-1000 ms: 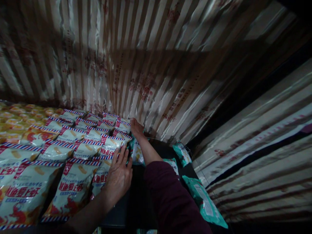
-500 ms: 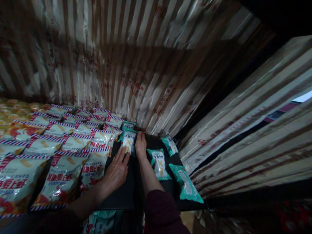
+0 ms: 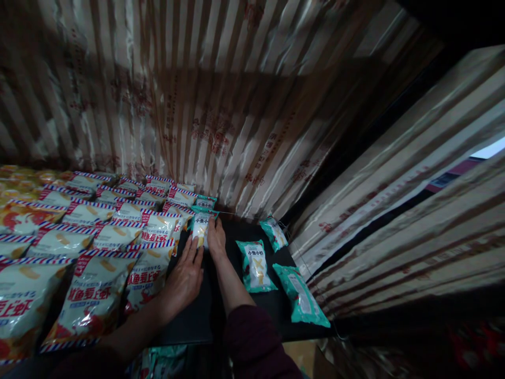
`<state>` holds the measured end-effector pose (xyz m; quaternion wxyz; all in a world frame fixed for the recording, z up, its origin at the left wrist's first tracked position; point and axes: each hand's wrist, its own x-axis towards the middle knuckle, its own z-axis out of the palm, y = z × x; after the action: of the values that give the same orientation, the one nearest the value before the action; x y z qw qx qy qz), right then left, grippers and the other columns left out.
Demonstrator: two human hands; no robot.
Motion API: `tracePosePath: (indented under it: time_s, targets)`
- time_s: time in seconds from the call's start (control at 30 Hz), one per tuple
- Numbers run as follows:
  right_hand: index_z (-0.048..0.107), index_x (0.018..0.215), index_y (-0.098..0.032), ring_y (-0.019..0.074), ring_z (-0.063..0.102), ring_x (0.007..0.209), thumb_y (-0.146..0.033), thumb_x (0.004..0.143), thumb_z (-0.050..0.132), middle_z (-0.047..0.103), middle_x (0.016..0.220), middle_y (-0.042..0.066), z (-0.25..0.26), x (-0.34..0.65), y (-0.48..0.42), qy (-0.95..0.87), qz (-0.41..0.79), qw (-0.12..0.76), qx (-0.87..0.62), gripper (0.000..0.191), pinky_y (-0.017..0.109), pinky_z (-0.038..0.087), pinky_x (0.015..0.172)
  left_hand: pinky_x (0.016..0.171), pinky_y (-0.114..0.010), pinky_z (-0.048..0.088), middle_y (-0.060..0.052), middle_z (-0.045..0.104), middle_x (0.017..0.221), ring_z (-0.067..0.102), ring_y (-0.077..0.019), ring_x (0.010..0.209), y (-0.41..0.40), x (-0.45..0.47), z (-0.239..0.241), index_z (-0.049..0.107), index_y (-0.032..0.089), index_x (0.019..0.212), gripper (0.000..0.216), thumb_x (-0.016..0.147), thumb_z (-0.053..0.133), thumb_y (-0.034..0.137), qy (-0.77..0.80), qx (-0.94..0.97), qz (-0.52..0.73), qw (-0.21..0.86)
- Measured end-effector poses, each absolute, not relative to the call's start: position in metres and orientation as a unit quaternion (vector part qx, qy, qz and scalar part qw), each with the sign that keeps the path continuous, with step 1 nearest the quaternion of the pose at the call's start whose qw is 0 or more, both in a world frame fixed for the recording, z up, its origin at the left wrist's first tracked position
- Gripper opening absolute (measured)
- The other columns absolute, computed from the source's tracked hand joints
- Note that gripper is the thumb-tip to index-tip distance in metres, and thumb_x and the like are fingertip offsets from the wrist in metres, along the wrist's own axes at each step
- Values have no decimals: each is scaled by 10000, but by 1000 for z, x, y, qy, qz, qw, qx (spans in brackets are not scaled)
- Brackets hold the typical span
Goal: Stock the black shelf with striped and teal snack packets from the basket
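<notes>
1. Teal-and-white, the small foil snack packet [image 3: 200, 227] in the head view lies flat near the back edge of the black desk [image 3: 197, 321]. It sits just right of the rows of bigger bags, and a yellow cross-shaped snack is printed on its pale middle panel.
2. The left hand [image 3: 183, 281] is spread open and flat, palm down, its fingertips [image 3: 196, 247] touching the packet's lower left edge.
3. The right hand [image 3: 216, 239] lies along the packet's right side with fingers together. Whether the thumb pinches the foil is hidden, so I cannot tell if it grips or only presses.
4. Bracketed from both sides like this, the packet seems to be kept square with a second teal packet [image 3: 206, 201] just behind it, close to the striped glossy sheeting [image 3: 236, 105] at the back.
5. Large white bags with red-and-blue striped borders [image 3: 94, 292] overlap in rows over the left part of the desk, touching one another like shingles, which probably keeps each label visible.
6. Three more teal packets [image 3: 255, 265] lie loose and slanted toward the right edge, apart from both hands.
</notes>
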<state>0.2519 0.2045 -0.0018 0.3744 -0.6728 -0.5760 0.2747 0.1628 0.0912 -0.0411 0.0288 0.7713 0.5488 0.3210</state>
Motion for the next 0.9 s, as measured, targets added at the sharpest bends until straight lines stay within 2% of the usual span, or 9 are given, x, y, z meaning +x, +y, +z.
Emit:
tracePosePath:
  time_s: [0.1, 0.23, 0.47, 0.7, 0.8, 0.9]
  targets:
    - [520, 1295, -121, 271, 576, 1168, -461, 951, 259, 619, 1233, 174, -1, 249, 204, -580, 277, 371, -670, 549, 399, 416, 977, 1121, -485, 322, -200, 250, 1528, 18, -312, 1436, 92, 163, -43, 371, 16, 1385, 564, 832, 387, 127, 554, 769, 318, 25]
    - [536, 1272, -92, 272, 564, 1180, -439, 957, 252, 606, 1243, 191, 0, 247, 203, -585, 272, 368, -670, 548, 384, 402, 996, 1123, -478, 317, -226, 260, 1517, 33, -325, 1436, 92, 164, -41, 416, -10, 1348, 541, 826, 398, 133, 562, 767, 308, 28]
    - [508, 1315, -144, 261, 558, 1187, -495, 956, 233, 608, 1259, 151, 1, 251, 202, -585, 307, 356, -661, 572, 393, 385, 1014, 1117, -494, 331, -165, 206, 1552, -4, -321, 1436, 92, 163, -40, 435, 48, 1344, 534, 817, 418, 125, 552, 765, 332, 18]
    - [418, 1388, -103, 228, 395, 1345, -481, 952, 241, 452, 1429, 142, 2, 261, 181, -559, 332, 384, -655, 604, 353, 259, 1122, 1113, -523, 327, -206, 219, 1537, 0, -348, 1433, 83, 166, -38, 502, 31, 1274, 479, 808, 422, 105, 538, 782, 315, 8]
    - [396, 1396, -75, 223, 356, 1368, -447, 948, 255, 408, 1457, 154, -2, 269, 157, -562, 323, 391, -653, 599, 356, 228, 1140, 1117, -522, 323, -220, 258, 1518, 30, -334, 1439, 73, 172, -38, 516, 29, 1256, 483, 788, 406, 71, 513, 801, 307, 30]
    - [422, 1377, -75, 222, 359, 1365, -429, 943, 278, 423, 1447, 156, -7, 276, 127, -571, 325, 390, -645, 578, 371, 230, 1143, 1117, -488, 350, -173, 350, 1488, 95, -280, 1448, 56, 181, -43, 522, 77, 1266, 499, 786, 390, 56, 472, 823, 311, 57]
